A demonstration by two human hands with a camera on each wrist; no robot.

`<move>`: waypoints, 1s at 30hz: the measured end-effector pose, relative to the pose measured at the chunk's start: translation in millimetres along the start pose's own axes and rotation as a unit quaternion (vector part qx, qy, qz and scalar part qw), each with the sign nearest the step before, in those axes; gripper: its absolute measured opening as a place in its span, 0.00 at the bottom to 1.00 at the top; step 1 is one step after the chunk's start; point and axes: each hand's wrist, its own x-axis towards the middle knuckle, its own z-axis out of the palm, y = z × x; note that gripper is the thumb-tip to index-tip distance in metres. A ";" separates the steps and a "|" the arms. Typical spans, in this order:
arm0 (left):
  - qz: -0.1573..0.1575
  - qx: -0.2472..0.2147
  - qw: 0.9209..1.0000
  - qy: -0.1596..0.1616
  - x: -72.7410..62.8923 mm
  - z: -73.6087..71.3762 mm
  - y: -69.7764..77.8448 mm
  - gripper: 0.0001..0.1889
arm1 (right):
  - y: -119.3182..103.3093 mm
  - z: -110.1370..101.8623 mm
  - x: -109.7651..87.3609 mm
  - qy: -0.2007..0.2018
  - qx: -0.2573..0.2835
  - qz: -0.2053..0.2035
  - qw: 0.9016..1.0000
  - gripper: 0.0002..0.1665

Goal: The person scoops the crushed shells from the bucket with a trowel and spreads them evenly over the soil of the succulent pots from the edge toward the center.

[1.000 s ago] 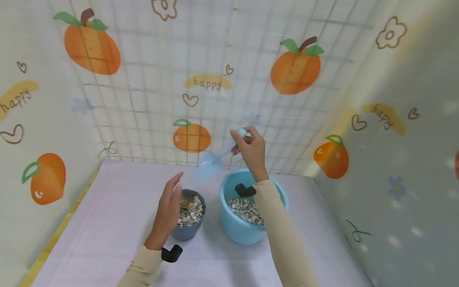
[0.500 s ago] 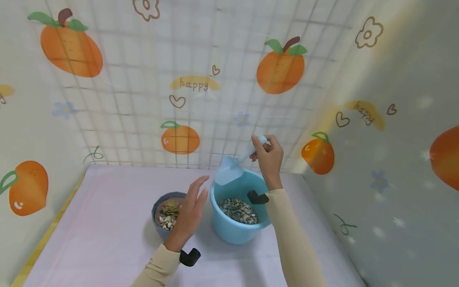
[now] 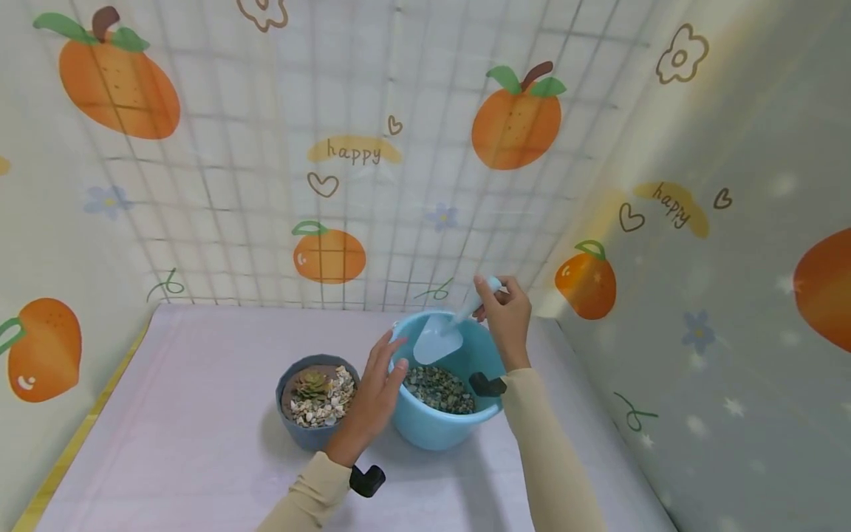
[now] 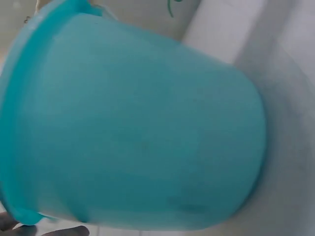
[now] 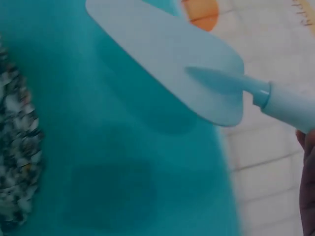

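My right hand (image 3: 508,321) grips the handle of a light blue hand trowel (image 3: 439,338). The trowel's blade slants down inside a light blue bucket (image 3: 435,432), above a bed of small gravel (image 3: 439,390). In the right wrist view the blade (image 5: 167,54) looks bare, and the gravel (image 5: 17,147) lies off to the left. My left hand (image 3: 374,395) is at the bucket's left rim, thumb and fingers extended. Dark fingertips (image 4: 66,231) show by the rim in the left wrist view, where the bucket's side (image 4: 138,123) fills most of the picture.
Left of the bucket stands a grey-blue pot (image 3: 307,436) with a small succulent (image 3: 311,386) and pale stones (image 3: 322,405). Both containers rest on a white-covered table (image 3: 199,414). A curtain with printed oranges (image 3: 329,256) rises behind and along the sides.
My right hand has moved right and lowered the trowel from beside the bucket into its opening. The left hand has gone from beside the pot to the bucket's rim. The view has shifted right.
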 end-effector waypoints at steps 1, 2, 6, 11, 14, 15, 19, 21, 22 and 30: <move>0.000 0.003 1.000 -0.001 -0.2 2.0 -2.3 0.26 | 4.3 -0.7 -1.7 -0.003 -0.006 0.009 1.000 0.22; 0.002 0.006 1.000 -0.002 -0.8 3.7 -4.4 0.25 | 7.8 -1.5 -3.2 -0.006 -0.010 0.017 1.000 0.22; 0.019 0.014 1.000 0.009 -2.9 10.2 -16.5 0.23 | 17.8 -2.2 -5.5 -0.023 -0.022 0.030 0.999 0.25; 0.040 0.031 0.998 0.028 -6.1 16.7 -28.7 0.23 | 22.3 -0.8 -6.8 -0.062 -0.051 0.027 0.996 0.27; 0.043 0.036 0.998 0.033 -7.5 17.7 -31.6 0.22 | 23.9 0.4 -8.6 -0.092 -0.076 0.020 0.993 0.27; 0.043 0.038 0.998 0.034 -7.8 17.5 -32.3 0.22 | 24.4 0.9 -9.0 -0.104 -0.085 0.017 0.991 0.26; 0.042 0.051 0.997 0.037 -8.2 16.4 -32.8 0.19 | 24.7 2.6 -10.1 -0.166 -0.109 0.004 0.980 0.24; 0.043 0.053 0.997 0.035 -7.9 16.2 -32.1 0.17 | 23.9 2.8 -10.5 -0.190 -0.125 -0.001 0.974 0.23; 0.044 0.054 0.997 0.035 -7.7 16.2 -31.6 0.17 | 23.5 2.5 -10.7 -0.201 -0.134 -0.003 0.971 0.23; 0.042 0.045 0.998 0.031 -7.1 17.4 -29.4 0.15 | 25.0 3.8 -12.6 -0.271 -0.187 -0.016 0.944 0.15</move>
